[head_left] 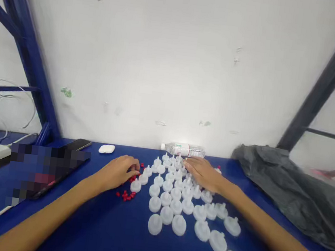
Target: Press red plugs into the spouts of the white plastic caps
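Many white translucent plastic discs (176,206), each with a short spout on top, stand in rows on the blue table (105,232). My left hand (121,172) is curled at the left side of the discs, beside a scatter of small red pieces (126,196). Its fingers are bent inward, and whatever may be between them is hidden. My right hand (203,172) lies palm down with fingers stretched out over the discs at the back right, covering some of them. The fingertips reach toward the far end of the rows.
A clear plastic bottle (195,151) lies against the white wall. At the back left are a white earbud case (106,149) and a dark phone (79,144); a pixelated screen device and white cables lie farther left. Grey sheeting (278,188) covers the right side. Blue frame posts (31,52) stand left.
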`<state>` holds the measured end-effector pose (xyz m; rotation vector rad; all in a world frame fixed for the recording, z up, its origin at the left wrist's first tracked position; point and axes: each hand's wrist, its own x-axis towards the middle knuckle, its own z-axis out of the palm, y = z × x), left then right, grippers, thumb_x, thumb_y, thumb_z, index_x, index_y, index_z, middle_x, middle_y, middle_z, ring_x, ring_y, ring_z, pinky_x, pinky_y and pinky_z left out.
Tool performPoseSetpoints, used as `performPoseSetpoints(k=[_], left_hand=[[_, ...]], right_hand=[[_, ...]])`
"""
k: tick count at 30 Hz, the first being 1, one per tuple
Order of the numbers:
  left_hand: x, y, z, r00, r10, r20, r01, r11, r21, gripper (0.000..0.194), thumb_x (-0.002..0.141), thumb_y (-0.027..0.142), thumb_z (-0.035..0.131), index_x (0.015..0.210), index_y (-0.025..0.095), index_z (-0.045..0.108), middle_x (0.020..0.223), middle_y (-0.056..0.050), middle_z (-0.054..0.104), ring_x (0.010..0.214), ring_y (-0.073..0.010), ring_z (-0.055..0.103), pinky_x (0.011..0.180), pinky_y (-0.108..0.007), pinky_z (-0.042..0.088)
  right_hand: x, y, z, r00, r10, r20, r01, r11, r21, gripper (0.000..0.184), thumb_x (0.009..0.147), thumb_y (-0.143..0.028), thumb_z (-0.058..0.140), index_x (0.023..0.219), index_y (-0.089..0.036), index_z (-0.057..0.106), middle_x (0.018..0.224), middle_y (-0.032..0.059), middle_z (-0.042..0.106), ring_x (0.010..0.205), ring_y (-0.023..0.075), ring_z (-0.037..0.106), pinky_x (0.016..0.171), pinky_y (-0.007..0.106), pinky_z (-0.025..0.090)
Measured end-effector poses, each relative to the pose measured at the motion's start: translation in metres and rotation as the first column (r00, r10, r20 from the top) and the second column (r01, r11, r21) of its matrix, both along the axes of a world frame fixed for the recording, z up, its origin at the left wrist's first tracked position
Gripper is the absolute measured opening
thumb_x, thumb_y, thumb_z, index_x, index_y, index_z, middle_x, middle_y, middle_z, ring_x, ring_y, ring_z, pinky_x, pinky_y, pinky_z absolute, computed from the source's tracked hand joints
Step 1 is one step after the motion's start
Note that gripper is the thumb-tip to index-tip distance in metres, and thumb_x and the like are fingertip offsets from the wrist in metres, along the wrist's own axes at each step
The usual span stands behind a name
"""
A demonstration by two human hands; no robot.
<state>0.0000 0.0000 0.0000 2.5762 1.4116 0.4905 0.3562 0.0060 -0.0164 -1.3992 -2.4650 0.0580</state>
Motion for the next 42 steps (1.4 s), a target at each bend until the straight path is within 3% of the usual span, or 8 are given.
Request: performPoseSetpoints(k=[7, 17, 26, 35, 42], left_hand=[[-0.001, 0.001, -0.003, 1.000, 0.001, 0.011, -0.001, 1.000, 0.005, 0.018, 0.094, 0.036, 0.059, 0.093, 0.023, 0.071, 0.093, -0.005, 0.072, 0.092, -0.0252, 0.064, 0.080, -0.034, 0.047], [-0.001, -0.001, -0.006, 0.998, 0.033, 0.050, -0.035, 0.999, 0.031, 0.016, 0.093, 0.034, 0.059, 0.097, 0.022, 0.070, 0.100, -0.005, 0.072, 0.093, -0.0247, 0.068, 0.079, -0.034, 0.050], [0.000, 0.001, -0.006, 0.998, 0.022, 0.055, -0.024, 0.999, 0.030, 0.017, 0.091, 0.023, 0.056, 0.087, 0.023, 0.073, 0.092, -0.004, 0.074, 0.086, -0.0235, 0.069, 0.071, -0.030, 0.049], [-0.001, 0.003, -0.009, 0.996, -0.025, 0.082, 0.020, 0.998, 0.065, 0.019, 0.090, 0.021, 0.057, 0.100, 0.023, 0.072, 0.097, -0.004, 0.074, 0.091, -0.0229, 0.069, 0.077, -0.031, 0.051], [0.000, 0.003, -0.007, 0.991, -0.061, 0.118, 0.046, 0.990, 0.131, 0.020, 0.090, 0.020, 0.053, 0.098, 0.022, 0.072, 0.098, -0.005, 0.073, 0.090, -0.0220, 0.069, 0.082, -0.033, 0.053]], right_hand=[[0.000, -0.005, 0.005, 0.999, 0.024, -0.022, -0.022, 0.998, 0.065, 0.063, 0.108, -0.054, 0.018, 0.138, -0.022, 0.062, 0.143, 0.0093, 0.062, 0.138, 0.0330, 0.051, 0.115, 0.058, 0.036], [-0.003, -0.015, 0.016, 0.995, 0.077, -0.069, -0.055, 0.961, 0.270, 0.049, 0.109, -0.041, 0.025, 0.142, -0.022, 0.058, 0.143, 0.0105, 0.062, 0.136, 0.0292, 0.053, 0.115, 0.057, 0.039], [-0.004, -0.026, 0.024, 0.995, 0.090, -0.031, -0.070, 0.914, 0.399, 0.043, 0.110, -0.035, 0.031, 0.143, -0.021, 0.056, 0.142, 0.0102, 0.063, 0.134, 0.0285, 0.055, 0.112, 0.055, 0.043], [-0.006, -0.028, 0.021, 0.992, 0.112, 0.063, -0.129, 0.902, 0.413, 0.041, 0.109, -0.033, 0.034, 0.144, -0.022, 0.053, 0.141, 0.0102, 0.062, 0.132, 0.0273, 0.054, 0.112, 0.055, 0.040], [-0.013, -0.035, 0.026, 0.985, 0.144, 0.090, -0.169, 0.880, 0.444, 0.038, 0.109, -0.030, 0.036, 0.141, -0.019, 0.054, 0.137, 0.0118, 0.064, 0.129, 0.0270, 0.057, 0.111, 0.054, 0.039]])
